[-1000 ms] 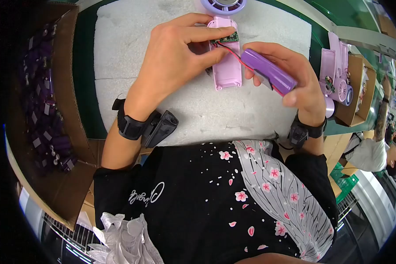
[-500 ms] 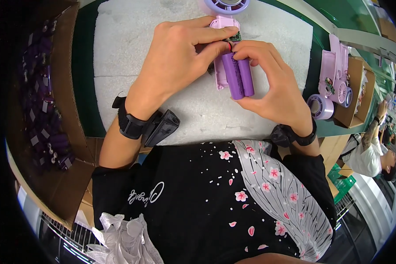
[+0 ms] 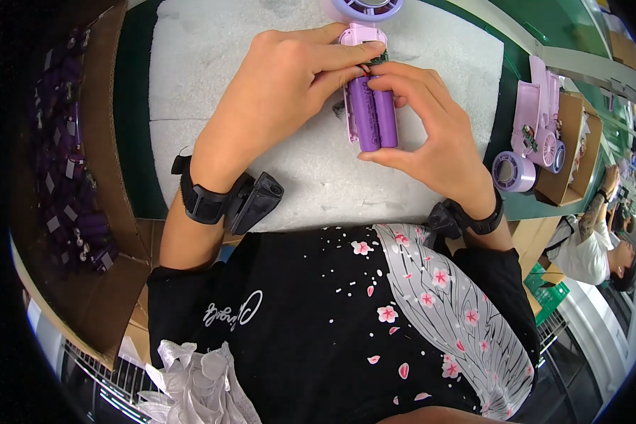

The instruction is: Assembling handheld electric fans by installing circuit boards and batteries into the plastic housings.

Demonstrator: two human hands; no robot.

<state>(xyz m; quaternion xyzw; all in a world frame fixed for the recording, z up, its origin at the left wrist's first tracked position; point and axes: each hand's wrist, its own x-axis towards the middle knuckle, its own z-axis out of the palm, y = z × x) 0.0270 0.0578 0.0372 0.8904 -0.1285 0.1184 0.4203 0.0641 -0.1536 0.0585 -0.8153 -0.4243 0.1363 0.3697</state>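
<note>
A pink handheld fan housing lies on the white foam sheet, its round lilac fan head cut off by the top edge. In its trough sits a purple pack of two cylindrical batteries, roughly in line with the housing. My right hand grips the pack, thumb at its near end and fingers at its far end. My left hand holds the housing's far part, closed, its index finger across a small green circuit board. Short wires show by its thumb, whose tip is partly hidden.
A deep cardboard box of purple battery packs stands at the left. On the right are pink fan housings, a loose lilac fan head and a small carton. Another person works farther right.
The battery pack has gone from tilted and partly outside the housing to lying nearly straight within it. My right hand has shifted slightly left and away from me with it.
</note>
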